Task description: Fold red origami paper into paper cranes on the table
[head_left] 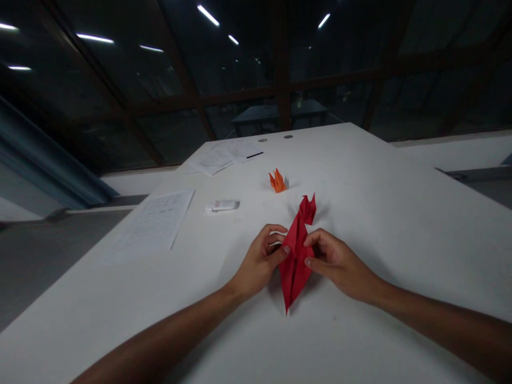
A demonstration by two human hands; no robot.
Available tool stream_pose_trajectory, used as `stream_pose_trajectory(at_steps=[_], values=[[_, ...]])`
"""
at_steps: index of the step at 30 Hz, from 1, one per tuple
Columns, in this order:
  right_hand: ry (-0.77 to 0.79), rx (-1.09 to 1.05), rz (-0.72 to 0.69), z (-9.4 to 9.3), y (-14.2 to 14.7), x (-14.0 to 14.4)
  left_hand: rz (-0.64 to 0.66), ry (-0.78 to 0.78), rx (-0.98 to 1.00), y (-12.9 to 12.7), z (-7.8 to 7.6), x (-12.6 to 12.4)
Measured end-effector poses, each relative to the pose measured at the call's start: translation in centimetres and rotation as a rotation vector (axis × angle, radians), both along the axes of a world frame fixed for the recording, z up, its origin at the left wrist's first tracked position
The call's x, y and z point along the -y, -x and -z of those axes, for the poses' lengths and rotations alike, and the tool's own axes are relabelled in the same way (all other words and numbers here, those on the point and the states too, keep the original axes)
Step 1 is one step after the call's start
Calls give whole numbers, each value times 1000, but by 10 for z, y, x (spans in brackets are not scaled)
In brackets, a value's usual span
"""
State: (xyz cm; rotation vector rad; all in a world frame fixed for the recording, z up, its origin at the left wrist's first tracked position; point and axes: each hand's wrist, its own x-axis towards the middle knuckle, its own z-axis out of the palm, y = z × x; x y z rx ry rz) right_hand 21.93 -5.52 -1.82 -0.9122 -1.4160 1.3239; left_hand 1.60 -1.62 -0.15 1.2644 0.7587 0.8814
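Observation:
Between my hands is a long, diamond-shaped piece of folded red paper (295,256), creased down its middle, one pointed end toward me. My left hand (264,257) grips its left edge, thumb on top and fingers curled behind. On the right edge, my right hand (334,261) pinches the paper with thumb and fingers. Just beyond its far tip stands a small red origami figure (308,209) with pointed ends; the two overlap in view, and I cannot tell whether they touch. Farther off stands a smaller orange origami figure (277,181).
All this is on a white table (380,192). A white tube-like item (222,205) lies to the left, near a printed sheet (154,221). More papers (228,154) and two round desk inserts (288,137) are at the far end, before dark windows (240,53).

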Motion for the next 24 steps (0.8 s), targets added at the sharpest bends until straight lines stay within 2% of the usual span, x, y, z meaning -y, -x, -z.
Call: stream_pose_trajectory(at_steps=[5, 10, 14, 24], values=[[51, -141, 1, -1, 3, 0, 85, 197, 152, 1, -1, 0], [170, -307, -57, -4, 4, 3, 191, 255, 212, 1, -4, 1], [188, -380, -116, -6, 4, 5, 197, 231, 228, 1, -4, 2], [150, -260, -122, -3, 2, 2, 125, 101, 144, 3, 0, 1]])
